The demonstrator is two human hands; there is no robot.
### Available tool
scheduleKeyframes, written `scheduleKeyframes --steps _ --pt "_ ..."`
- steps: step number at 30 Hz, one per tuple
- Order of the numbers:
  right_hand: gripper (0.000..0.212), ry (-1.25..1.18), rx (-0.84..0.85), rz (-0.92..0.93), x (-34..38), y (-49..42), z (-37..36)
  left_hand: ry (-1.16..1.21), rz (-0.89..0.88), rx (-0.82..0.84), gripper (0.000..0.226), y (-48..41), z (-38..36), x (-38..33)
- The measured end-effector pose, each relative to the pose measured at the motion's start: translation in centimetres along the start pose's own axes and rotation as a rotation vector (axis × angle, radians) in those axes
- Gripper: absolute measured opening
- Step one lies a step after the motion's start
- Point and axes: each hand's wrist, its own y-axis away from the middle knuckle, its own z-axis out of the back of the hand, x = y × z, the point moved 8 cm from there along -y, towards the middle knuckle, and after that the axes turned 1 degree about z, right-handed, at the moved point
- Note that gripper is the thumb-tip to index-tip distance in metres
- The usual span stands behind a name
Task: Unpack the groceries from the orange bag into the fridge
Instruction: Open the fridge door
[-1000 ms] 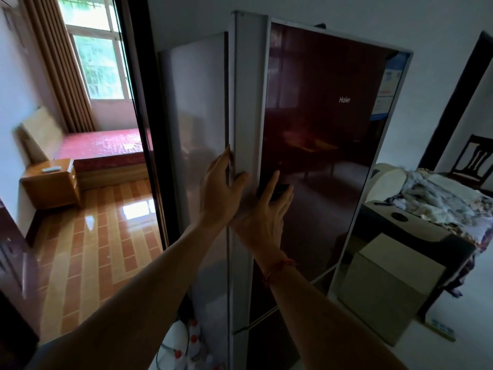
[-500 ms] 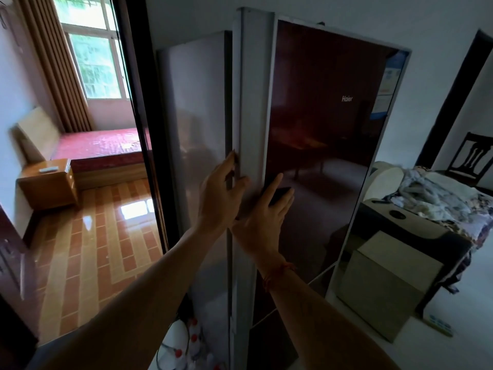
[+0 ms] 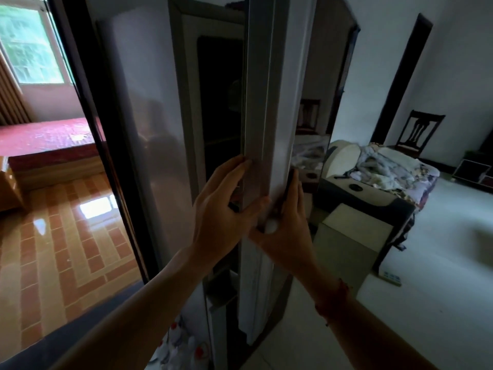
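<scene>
Grey-sided fridge (image 3: 149, 129) stands beside the bedroom doorway, its fridge door (image 3: 277, 102) ajar, edge-on to the camera. The left hand (image 3: 221, 206) grips the door's inner edge, fingers curled behind it. The right hand (image 3: 288, 225) pinches the outer edge, fingers flat on the glossy front. Print on the floor box (image 3: 390, 277) is too blurred to read.

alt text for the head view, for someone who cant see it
The left hand and right hand grip the edge of a tall fridge door, ajar on a dark interior. A red bed shows at left, a wooden chair at right.
</scene>
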Motion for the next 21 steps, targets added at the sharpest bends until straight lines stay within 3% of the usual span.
scheduleKeyframes --steps 10,18,21 --pt "0.116 -0.015 0.041 -0.073 -2.2 3.6 6.9 0.098 -0.108 0.027 0.036 0.3 -3.3 -2.3" --pt "0.094 -0.042 0.006 -0.154 -4.3 6.6 12.3 -0.122 -0.057 0.354 0.047 1.2 -9.4 1.9" --pt "0.083 -0.033 -0.032 -0.202 -5.3 7.7 14.6 -0.189 -0.122 0.444 0.040 1.7 -11.6 2.1"
